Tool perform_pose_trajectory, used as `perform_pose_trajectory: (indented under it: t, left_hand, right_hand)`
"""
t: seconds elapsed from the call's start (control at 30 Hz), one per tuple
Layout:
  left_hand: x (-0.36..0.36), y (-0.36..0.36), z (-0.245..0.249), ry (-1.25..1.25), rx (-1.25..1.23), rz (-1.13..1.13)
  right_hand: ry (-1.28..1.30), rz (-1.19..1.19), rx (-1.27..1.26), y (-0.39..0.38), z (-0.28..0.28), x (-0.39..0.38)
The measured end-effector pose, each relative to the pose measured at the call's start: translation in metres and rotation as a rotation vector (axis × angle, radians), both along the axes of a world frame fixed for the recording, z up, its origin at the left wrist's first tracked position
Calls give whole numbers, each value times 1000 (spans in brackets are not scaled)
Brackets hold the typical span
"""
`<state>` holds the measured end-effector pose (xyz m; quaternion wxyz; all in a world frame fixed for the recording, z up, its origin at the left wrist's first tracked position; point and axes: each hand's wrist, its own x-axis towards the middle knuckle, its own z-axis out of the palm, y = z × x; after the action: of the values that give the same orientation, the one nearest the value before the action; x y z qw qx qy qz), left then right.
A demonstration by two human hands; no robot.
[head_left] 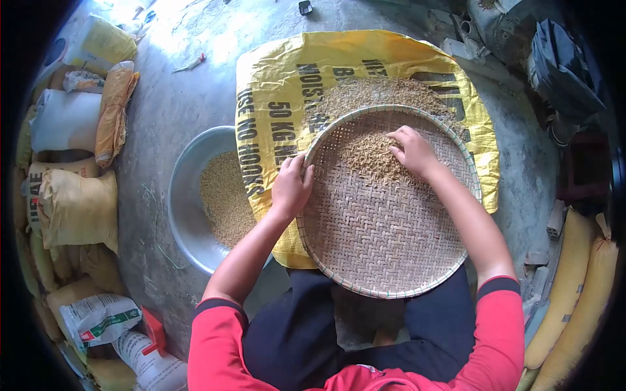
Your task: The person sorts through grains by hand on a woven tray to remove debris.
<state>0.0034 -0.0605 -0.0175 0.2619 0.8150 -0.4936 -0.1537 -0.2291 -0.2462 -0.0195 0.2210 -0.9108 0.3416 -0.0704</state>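
So left hand [291,186] clamps the tray [381,241] rim, probably to steady it, while right hand [414,151] lies open, fingertips in the grain [366,155] at the tray's far side. Sack [274,85] underneath likely catches spills, basin [177,195] just beside.

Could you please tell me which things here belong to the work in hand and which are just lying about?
In use: woven tray, held at its rim by the left hand; grain under the right hand; yellow sack; metal basin.
Lying about: stacked sacks; white printed bag.
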Motion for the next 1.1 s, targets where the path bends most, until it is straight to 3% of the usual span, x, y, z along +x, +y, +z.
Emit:
perform_pose_trajectory:
  t: [0.1,0.17,0.3,0.47,0.53,0.6,0.67,0.73,0.77,0.83,0.9,1.0,1.1]
  left_hand:
    - [0,0,1,-41,-5,-16]
    - [-1,0,4,-13,4,-29]
    - [-1,1,3,-9,-2,-16]
    - [-2,1,7,35,48,-7]
    - [-3,1,6,38,59,12]
    - [-2,3,3,-9,45,-1]
    - [-1,6,7,19,48,-9]
    - [-2,5,5,-60,-14,-106]
    - [2,-1,-2,30,188,-84]
    - [-1,3,-1,-24,79,-64]
    - [-3,6,-2,-107,-57,-29]
    - [-3,5,6,-46,25,-32]
    - [-3,6,-1,-87,-11,-40]
  right_hand:
    - [-70,-34,-30,-2,-5,10]
    - [80,-61,21,-2,-4,16]
    - [66,-88,9,-5,-6,19]
    - [-122,-173,108,-11,0,23]
    - [-176,-182,194,7,32,49]
    - [-370,-49,473,34,60,85]
    - [-379,40,902,68,100,121]
    - [-631,246,897,90,111,146]
    - [-627,243,891,90,117,147]
    - [-594,171,1034,91,127,149]
    - [-590,98,942,72,115,135]
    - [-512,-123,833,35,91,101]
    - [-472,-200,697,-2,49,58]
